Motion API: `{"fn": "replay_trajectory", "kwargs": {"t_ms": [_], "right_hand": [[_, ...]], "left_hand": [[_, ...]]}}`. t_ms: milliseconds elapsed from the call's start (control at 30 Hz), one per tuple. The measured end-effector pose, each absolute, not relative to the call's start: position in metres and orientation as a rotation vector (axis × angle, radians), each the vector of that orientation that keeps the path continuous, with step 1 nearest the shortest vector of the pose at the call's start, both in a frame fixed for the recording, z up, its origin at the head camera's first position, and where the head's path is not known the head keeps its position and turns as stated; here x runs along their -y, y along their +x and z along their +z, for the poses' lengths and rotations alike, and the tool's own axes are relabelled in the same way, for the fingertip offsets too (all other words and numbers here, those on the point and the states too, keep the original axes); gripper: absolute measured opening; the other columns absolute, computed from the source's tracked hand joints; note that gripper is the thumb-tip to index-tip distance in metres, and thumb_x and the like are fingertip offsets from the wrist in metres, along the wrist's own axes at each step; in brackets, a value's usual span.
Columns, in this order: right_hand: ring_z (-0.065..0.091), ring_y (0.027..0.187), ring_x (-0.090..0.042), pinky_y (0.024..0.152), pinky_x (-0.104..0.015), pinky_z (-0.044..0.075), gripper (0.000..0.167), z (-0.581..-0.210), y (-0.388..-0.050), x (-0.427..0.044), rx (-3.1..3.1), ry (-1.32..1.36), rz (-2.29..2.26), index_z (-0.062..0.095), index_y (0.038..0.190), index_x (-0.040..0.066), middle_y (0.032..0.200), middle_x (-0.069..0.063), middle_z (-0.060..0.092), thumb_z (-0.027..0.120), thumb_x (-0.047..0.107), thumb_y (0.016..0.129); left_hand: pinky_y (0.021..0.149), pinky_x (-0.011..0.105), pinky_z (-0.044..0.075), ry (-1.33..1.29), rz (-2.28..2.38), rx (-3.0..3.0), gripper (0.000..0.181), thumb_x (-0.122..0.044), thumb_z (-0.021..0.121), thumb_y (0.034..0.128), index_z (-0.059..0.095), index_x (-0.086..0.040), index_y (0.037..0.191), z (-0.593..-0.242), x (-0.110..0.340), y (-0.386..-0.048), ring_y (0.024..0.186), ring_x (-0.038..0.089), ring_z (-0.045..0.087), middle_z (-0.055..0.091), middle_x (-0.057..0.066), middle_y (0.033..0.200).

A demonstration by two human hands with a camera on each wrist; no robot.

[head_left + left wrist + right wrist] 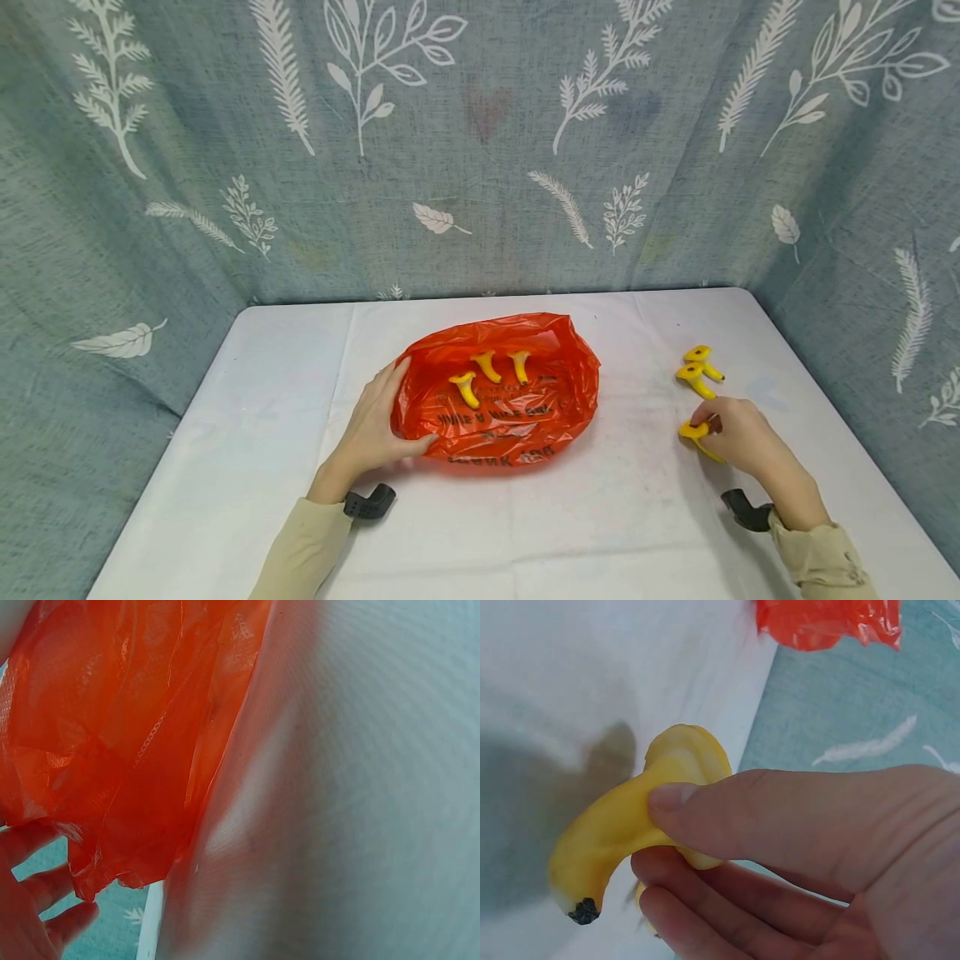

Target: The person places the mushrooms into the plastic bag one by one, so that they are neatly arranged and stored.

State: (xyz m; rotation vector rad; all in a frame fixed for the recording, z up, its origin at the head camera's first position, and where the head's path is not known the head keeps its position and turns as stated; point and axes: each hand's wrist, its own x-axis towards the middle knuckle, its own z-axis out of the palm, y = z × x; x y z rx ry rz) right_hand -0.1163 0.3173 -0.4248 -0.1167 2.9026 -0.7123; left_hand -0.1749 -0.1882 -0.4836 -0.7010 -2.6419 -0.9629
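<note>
A red plastic bag (pixel 502 437) lies with its mouth spread, and three yellow toy mushrooms (pixel 466 390) are inside. My left hand (pixel 375 421) holds the bag's left rim, with thumb and fingers set wide around that edge. In the left wrist view the fingers (pixel 41 889) are partly behind the red plastic. On the right, my right hand (pixel 738 433) pinches another yellow mushroom (pixel 615 817) between thumb and fingers; its curved stem ends in a dark tip. Two more yellow mushrooms (pixel 693 379) lie close together on the table just beyond this hand.
A white cloth (pixel 600 533) covers the table. Grey-green curtains (pixel 480 192) with white leaf prints hang behind it and at both sides. Each wrist wears a black camera mount (pixel 370 502).
</note>
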Motion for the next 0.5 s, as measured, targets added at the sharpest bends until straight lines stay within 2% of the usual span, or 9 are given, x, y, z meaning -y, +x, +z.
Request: {"fn": "replay_trajectory", "kwargs": {"t_ms": [167,400,500], "right_hand": [[0.056,0.073,-0.023,0.062,-0.037,0.05,0.015,-0.421,-0.12,-0.314,-2.951,-0.152,-0.723,0.071,0.089,-0.002,0.084,-0.01,0.066,0.072,-0.005,0.074],[0.053,0.069,-0.018,0.057,-0.032,0.044,0.015,-0.417,-0.123,-0.306,-3.046,-0.255,-0.807,0.071,0.089,-0.002,0.08,-0.007,0.066,0.073,-0.004,0.074],[0.056,0.072,-0.02,0.061,-0.033,0.046,0.017,-0.414,-0.126,-0.301,-3.074,-0.279,-0.85,0.071,0.091,-0.002,0.083,-0.008,0.067,0.074,-0.003,0.075]], "left_hand": [[0.105,0.061,0.034,-0.698,-0.964,2.647,0.116,-0.044,0.087,0.063,0.027,-0.01,0.156,-0.484,0.188,-0.175,0.134,0.037,0.037,0.035,0.015,0.154],[0.103,0.061,0.035,-0.729,-0.95,2.617,0.117,-0.042,0.088,0.0615,0.028,-0.007,0.155,-0.485,0.189,-0.176,0.132,0.038,0.039,0.036,0.017,0.152],[0.103,0.061,0.035,-0.736,-0.944,2.608,0.116,-0.042,0.088,0.0614,0.028,-0.006,0.155,-0.486,0.19,-0.177,0.132,0.039,0.039,0.037,0.018,0.152]]}}
